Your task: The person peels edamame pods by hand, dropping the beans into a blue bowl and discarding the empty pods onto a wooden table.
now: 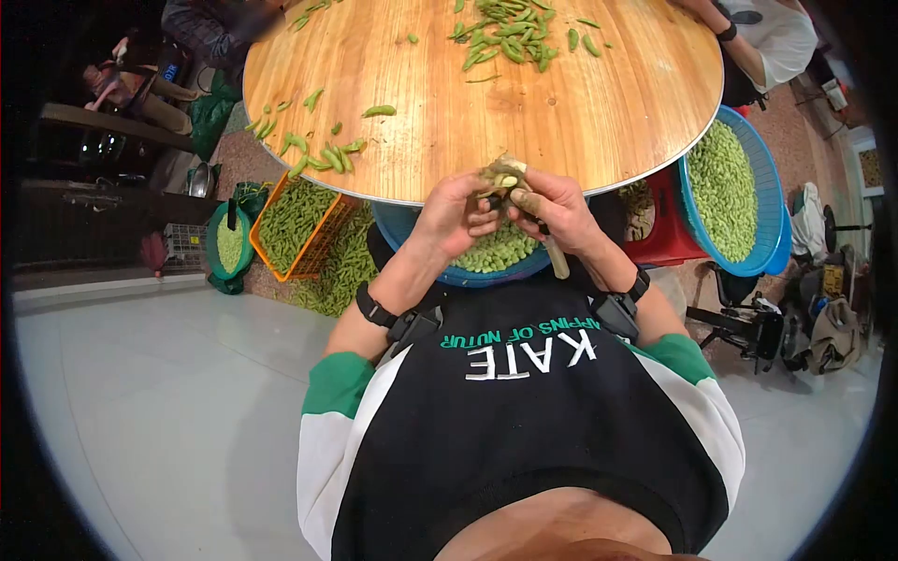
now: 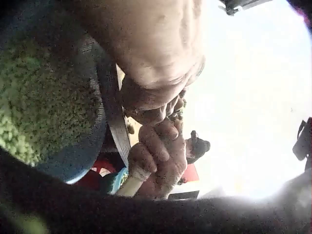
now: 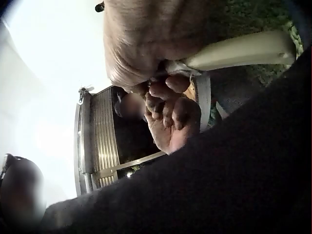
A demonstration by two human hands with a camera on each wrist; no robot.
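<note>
In the head view, my left hand (image 1: 453, 217) and right hand (image 1: 564, 213) meet over the near edge of the round table. Between their fingertips sits a soybean pod (image 1: 508, 181), brownish with a pale green bean showing. The left fingers curl up to it and pinch it. My right hand also grips a tool with a long pale handle (image 1: 559, 260), which sticks out below the palm toward my body; its working end is hidden. In the right wrist view the handle (image 3: 243, 50) has white wrapping near the hand. Below the hands, a blue basin (image 1: 468, 278) holds shelled green beans.
The round wooden table (image 1: 402, 75) bears a pile of green pods (image 1: 510, 35) at its far side and loose pods (image 1: 329, 157) at left. An orange crate (image 1: 329, 245) of pods and a green basin (image 1: 245, 251) stand left; a blue basket (image 1: 769, 178) of beans stands right.
</note>
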